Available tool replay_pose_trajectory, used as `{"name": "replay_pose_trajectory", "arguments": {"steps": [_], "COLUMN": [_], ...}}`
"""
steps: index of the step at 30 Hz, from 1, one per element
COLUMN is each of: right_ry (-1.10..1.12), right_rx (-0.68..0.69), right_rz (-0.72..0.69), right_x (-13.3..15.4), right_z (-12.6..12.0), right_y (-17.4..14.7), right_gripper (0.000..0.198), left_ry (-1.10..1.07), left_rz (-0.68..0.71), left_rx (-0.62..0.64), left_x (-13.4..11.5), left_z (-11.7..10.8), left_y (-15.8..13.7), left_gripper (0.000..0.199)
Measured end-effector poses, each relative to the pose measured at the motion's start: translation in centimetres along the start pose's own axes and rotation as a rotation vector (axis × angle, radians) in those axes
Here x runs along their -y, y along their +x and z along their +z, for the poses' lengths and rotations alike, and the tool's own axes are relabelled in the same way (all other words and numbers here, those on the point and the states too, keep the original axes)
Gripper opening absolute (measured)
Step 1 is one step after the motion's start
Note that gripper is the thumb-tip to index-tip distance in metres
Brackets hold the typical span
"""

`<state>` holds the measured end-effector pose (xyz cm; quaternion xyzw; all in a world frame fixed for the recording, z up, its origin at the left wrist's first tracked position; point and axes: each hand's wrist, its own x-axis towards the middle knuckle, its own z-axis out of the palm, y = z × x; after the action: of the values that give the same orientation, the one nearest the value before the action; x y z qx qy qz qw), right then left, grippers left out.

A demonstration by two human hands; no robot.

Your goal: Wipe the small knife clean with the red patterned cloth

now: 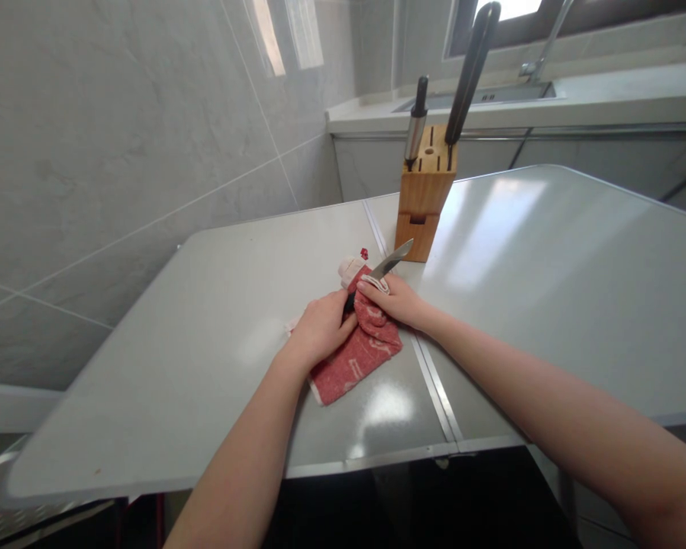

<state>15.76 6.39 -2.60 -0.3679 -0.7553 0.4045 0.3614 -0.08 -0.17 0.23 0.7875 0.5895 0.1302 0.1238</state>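
My left hand (323, 324) is closed around the black handle of a knife (392, 259), whose blade points up and to the right. A red and white cloth (354, 366) lies bunched on the table beneath the knife. My right hand (399, 300) pinches a fold of this cloth around the lower part of the blade, thumb on top. The blade's tip sticks out past the cloth, just in front of the wooden knife block (426, 194). Part of the handle is hidden by my left fingers and the cloth.
The knife block holds a black-handled knife (472, 72) and a sharpening steel or similar tool (417, 122). A metal seam (428, 370) crosses the pale folding table (206, 366). Behind stand a counter (623, 91) with a sink (508, 94) and a tiled wall (149, 114) at left.
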Motion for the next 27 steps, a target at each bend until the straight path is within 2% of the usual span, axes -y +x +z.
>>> {"name": "replay_pose_trajectory", "arguments": {"steps": [27], "right_ry": [0.004], "right_rx": [0.014], "right_rz": [-0.013], "right_x": [-0.19], "right_z": [-0.01], "right_y": [0.05], "right_gripper": [0.032], "left_ry": [-0.020], "left_rz": [0.037], "left_rx": [-0.033], "left_x": [0.30], "left_z": [0.29], "left_y": [0.02], "left_gripper": [0.023]}}
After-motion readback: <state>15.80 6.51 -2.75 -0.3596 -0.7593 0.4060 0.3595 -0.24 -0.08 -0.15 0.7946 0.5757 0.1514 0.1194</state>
